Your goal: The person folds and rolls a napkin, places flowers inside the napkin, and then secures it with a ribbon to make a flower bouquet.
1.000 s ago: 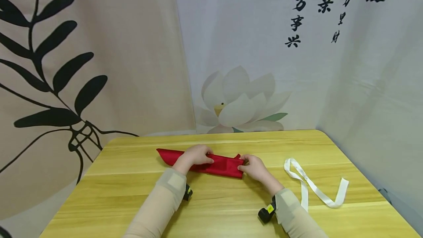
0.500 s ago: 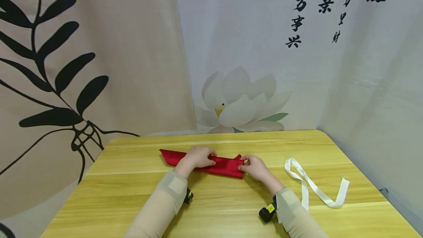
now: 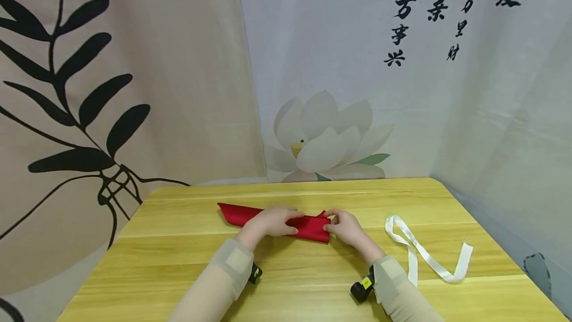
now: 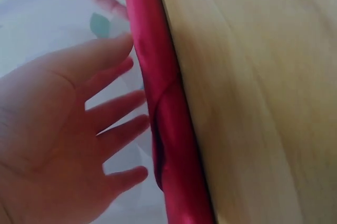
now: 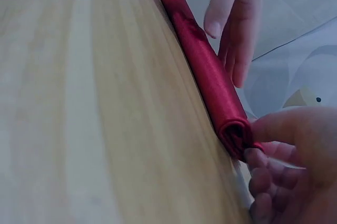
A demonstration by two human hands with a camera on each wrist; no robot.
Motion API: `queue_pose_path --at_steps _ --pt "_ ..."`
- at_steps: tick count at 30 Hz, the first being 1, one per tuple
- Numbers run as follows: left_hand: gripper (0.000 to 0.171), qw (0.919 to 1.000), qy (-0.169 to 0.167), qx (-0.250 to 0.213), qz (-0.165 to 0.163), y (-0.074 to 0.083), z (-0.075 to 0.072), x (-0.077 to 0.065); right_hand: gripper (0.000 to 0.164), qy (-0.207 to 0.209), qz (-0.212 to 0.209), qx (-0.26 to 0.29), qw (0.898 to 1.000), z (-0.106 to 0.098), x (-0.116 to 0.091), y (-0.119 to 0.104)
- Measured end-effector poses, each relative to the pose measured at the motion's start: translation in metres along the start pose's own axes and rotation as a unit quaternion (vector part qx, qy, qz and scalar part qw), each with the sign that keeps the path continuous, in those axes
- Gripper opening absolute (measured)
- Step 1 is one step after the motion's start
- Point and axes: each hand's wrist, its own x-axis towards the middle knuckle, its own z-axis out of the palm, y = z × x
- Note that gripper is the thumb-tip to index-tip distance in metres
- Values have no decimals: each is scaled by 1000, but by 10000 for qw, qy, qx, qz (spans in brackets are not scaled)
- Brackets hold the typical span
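We have the red cloth (image 3: 310, 228) lying as a long roll on the table (image 3: 308, 282), towards its far edge. The right hand (image 3: 345, 226) pinches one end of it; the left hand (image 3: 271, 220) lies over its middle with fingers spread wide, though we cannot tell whether every fingertip touches. To the right, the white ribbon (image 3: 464, 257) rests in loose bends. On the wall (image 3: 201, 63), above a pale lotus (image 3: 328, 143), we read brushed writing (image 3: 399, 35): 睦万事兴, 远亲, 生万里财 and 友, cut off at the top. On the right wrist's black camera (image 3: 359, 291), the yellow label (image 3: 367, 282) is too small to read. Only the right wrist view shows us the cloth's end coiled in layers; only the left shows its loose, curved edge, and only the head view the ribbon
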Motion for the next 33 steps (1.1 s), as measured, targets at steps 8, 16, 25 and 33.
queue_pose_path --at_steps 8,16,25,33 --pt "59 9961 -877 -82 -16 17 3 -13 18 -188 -633 -219 9976 -2 0 -4" --pt "61 9924 -1176 14 -366 25 8 -16 9 -803 -789 -359 9930 0 -1 -7" --pt "62 9894 -1360 -35 -517 24 12 -14 14 -1047 -652 -335 9918 -3 -2 -5" --pt "64 9879 -1461 -71 -514 22 13 -13 15 -1093 -620 -325 9915 -4 -2 -5"
